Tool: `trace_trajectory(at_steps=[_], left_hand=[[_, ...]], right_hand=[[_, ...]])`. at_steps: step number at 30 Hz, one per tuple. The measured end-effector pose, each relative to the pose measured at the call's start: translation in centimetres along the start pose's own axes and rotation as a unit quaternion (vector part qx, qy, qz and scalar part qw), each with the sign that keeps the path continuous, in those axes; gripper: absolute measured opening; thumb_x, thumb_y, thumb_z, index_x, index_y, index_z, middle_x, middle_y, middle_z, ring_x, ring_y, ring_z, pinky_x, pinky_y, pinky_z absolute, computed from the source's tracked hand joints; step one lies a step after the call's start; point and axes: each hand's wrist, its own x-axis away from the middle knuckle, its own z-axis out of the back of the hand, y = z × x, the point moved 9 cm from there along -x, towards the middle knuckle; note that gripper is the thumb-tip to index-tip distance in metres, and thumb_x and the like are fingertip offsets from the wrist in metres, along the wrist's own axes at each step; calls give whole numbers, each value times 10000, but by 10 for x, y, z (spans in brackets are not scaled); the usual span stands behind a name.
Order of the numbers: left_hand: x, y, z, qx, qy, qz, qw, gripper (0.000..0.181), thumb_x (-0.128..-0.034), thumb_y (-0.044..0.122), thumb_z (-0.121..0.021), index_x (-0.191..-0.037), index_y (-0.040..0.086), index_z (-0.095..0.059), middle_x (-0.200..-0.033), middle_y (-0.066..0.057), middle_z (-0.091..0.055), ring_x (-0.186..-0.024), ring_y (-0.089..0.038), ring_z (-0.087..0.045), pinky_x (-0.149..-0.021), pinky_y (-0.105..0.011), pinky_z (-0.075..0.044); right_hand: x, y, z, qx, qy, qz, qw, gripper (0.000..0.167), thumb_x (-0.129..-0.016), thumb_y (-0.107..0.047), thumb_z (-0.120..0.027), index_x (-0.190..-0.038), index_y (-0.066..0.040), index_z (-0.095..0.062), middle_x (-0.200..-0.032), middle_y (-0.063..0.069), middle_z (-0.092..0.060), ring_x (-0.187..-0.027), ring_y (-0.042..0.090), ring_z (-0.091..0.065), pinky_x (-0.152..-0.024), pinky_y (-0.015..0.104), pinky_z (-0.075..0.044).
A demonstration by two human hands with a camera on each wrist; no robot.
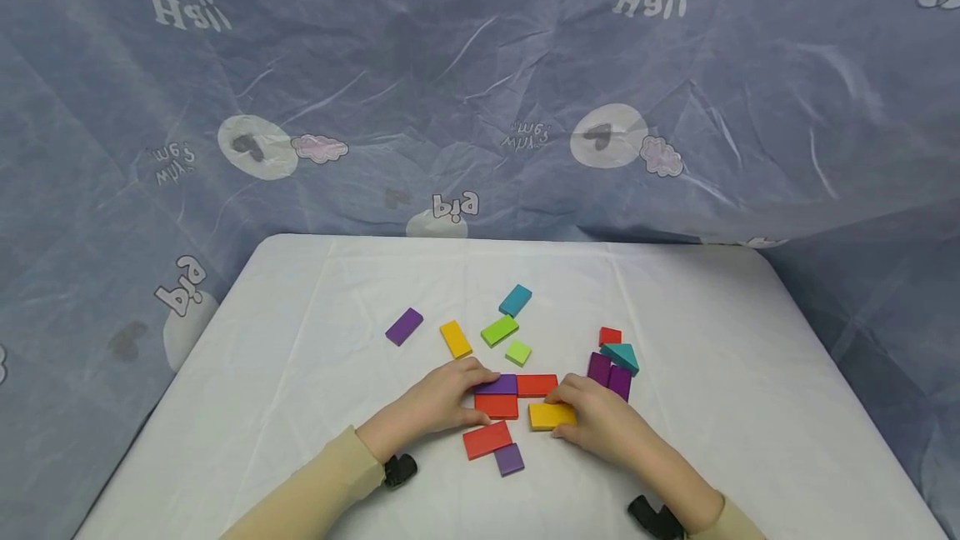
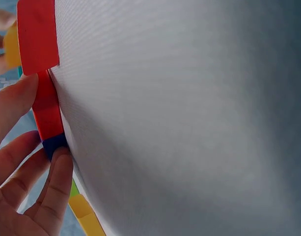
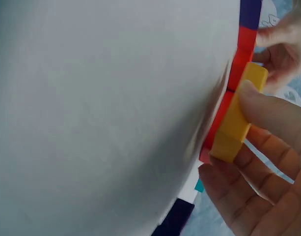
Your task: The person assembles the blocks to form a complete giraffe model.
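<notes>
My left hand point(image 1: 442, 398) grips a stacked pair at its left end: a purple block point(image 1: 497, 385) behind a red block point(image 1: 497, 407). Another red block point(image 1: 537, 386) adjoins the purple one on the right. A yellow block point(image 1: 547, 417) is pinched between the thumb and fingers of my right hand point(image 1: 603, 422), in front of that right-hand red block. In the right wrist view the yellow block point(image 3: 236, 115) is held across the thumb and fingertips. The left wrist view shows my left hand point(image 2: 30, 167) with thumb on the red block point(image 2: 48, 115) and fingers at the purple one.
Nearer me lie a red block point(image 1: 487, 440) and a small purple block point(image 1: 509, 459). Behind are purple point(image 1: 404, 327), yellow point(image 1: 455, 339), blue point(image 1: 515, 300) and green blocks point(image 1: 499, 330). Beside my right hand stand dark purple blocks point(image 1: 599, 367), a teal triangle point(image 1: 622, 357) and a small red block point(image 1: 610, 336).
</notes>
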Motion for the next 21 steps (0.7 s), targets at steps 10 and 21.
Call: trace_trajectory(at_steps=[10, 21], left_hand=[[0, -1, 0, 50, -70, 135, 9999, 566, -845, 365, -776, -1341, 145, -619, -1212, 16, -644, -1093, -106, -591, -987, -272, -508], [1, 0, -1, 11, -85, 131, 9999, 561, -850, 367, -770, -1344, 151, -617, -1216, 18, -641, -1096, -112, -588, -995, -279, -504]], right_hand=[[2, -7, -8, 331, -42, 173, 9993, 321, -708, -236, -885, -990, -181, -741, -932, -90, -675, -890, 80, -585, -774, 268, -567], [1, -17, -6, 623, 263, 565, 9961, 307, -733, -231, -871, -999, -150, -742, -917, -71, -620, -878, 94, -572, -775, 258, -568]])
